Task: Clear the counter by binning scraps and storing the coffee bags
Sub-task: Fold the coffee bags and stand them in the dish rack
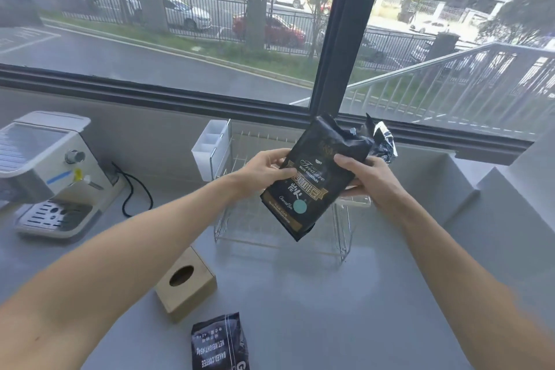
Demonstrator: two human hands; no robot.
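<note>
Fingers (277, 173) of the left hand (264, 170) pinch the left edge of a black coffee bag (312, 180), thumb across its printed front, while the right hand (363, 177) clamps the bag's right edge, thumb on the face and the other fingers curled behind. The bag is held tilted in the air above a wire dish rack (282, 219) on a grey counter (315, 294), its crumpled top toward the window (180, 24). A second, silver-lined bag (383, 141) juts out behind the first by the right hand; whether that hand grips it as well cannot be told from this angle. A third coffee bag (220, 342) lies flat on the counter at the near edge, just beside a cardboard tissue box (186, 282). A white caddy (210, 147) hangs at the rack's left end. An espresso machine (48, 171) stands at far left with its black cord (135, 189) looped on the counter.
</note>
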